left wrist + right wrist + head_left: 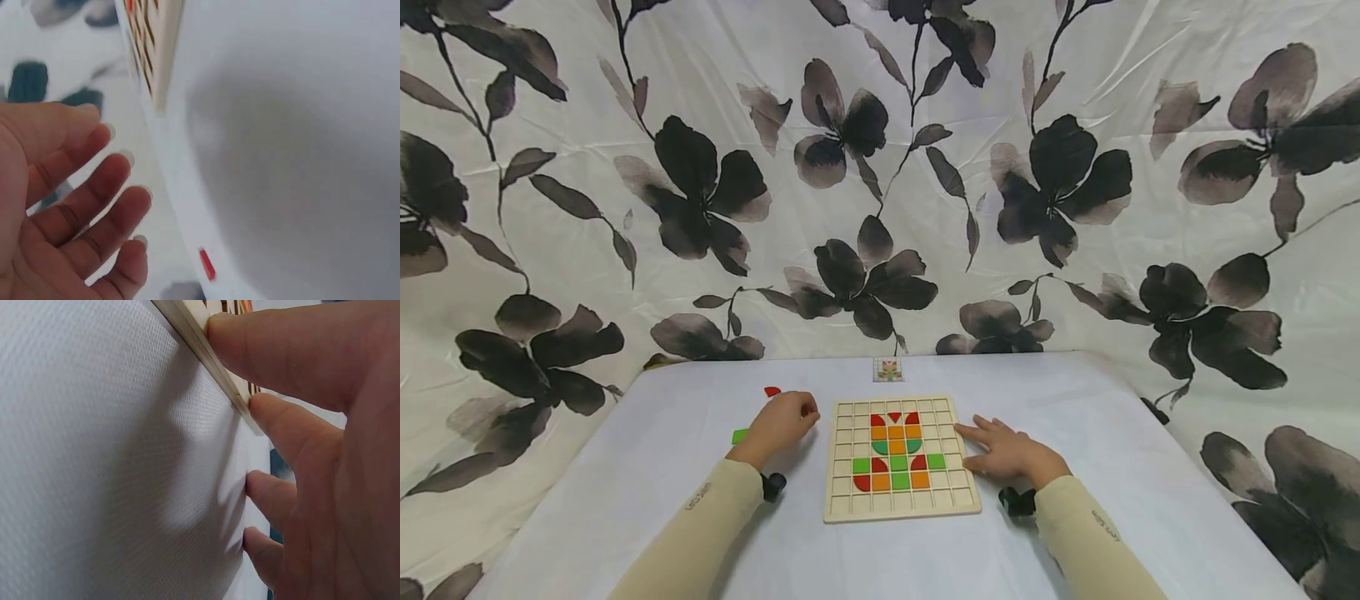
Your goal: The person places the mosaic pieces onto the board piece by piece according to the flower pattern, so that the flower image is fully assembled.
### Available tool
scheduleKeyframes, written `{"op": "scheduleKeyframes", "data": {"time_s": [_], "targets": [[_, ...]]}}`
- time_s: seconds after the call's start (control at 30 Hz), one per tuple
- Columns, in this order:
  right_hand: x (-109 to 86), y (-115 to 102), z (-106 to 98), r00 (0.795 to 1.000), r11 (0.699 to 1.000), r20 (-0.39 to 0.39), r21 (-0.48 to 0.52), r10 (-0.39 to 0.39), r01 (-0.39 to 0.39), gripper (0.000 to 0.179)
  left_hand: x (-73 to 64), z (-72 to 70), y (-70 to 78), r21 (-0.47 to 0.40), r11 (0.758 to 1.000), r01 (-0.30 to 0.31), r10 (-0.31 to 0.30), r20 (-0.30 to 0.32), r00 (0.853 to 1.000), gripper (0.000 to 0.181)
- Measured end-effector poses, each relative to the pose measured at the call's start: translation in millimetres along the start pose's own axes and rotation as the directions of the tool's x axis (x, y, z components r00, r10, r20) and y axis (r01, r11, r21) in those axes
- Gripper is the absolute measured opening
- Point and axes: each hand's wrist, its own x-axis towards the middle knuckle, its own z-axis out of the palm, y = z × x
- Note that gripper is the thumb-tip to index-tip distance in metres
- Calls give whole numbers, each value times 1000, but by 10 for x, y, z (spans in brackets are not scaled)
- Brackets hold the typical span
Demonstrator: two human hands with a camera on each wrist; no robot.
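Observation:
My left hand hovers left of a wooden grid board, fingers loosely bent. In the left wrist view its thumb and index fingertips lie close together, with nothing visible between them. Red, orange and green tiles form a pattern on the board, among them an orange square and a green square. At the board's right edge rests my right hand, fingers spread. Its thumb and index fingertip touch the board's rim, while the other fingertips reach down to the white tabletop.
Beyond the left hand lies a red tile; a green tile shows partly behind that wrist. A small card with a coloured pattern stands at the table's far edge. Floral cloth hangs behind the white table.

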Motion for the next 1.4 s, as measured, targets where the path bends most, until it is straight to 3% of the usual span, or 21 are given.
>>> {"op": "scheduleKeyframes", "data": {"time_s": [0.13, 0.47, 0.73, 0.93, 1.13, 1.27, 1.4], "targets": [[-21, 0, -10, 1000, 1000, -1, 6, -3, 3, 68, 115, -76, -153, 54, 998, 40, -40, -9, 999, 15], [10, 54, 18, 1000, 1000, 0, 11, 7, -7, 65, 443, -118, -433, 180, 972, 150, -152, 0, 988, 36], [25, 31, 55, 1000, 1000, 11, 27, -10, 10, 65, 528, -145, -703, 205, 967, 155, -154, -17, 988, 31], [36, 23, 34, 1000, 1000, 1, -3, -20, 20, 64, 538, -155, -725, 221, 959, 177, -185, 13, 983, 27], [47, 31, -3, 1000, 1000, 8, 4, -9, 9, 64, 574, -89, -708, 247, 958, 147, -141, -42, 989, 19], [58, 64, -1, 1000, 1000, 8, -2, -1, 1, 65, 607, -61, -690, 222, 962, 157, -147, -58, 987, 18], [68, 75, 3, 1000, 1000, 4, -4, -2, 2, 65, 605, -84, -678, 182, 967, 178, -175, -34, 984, 21]]}}
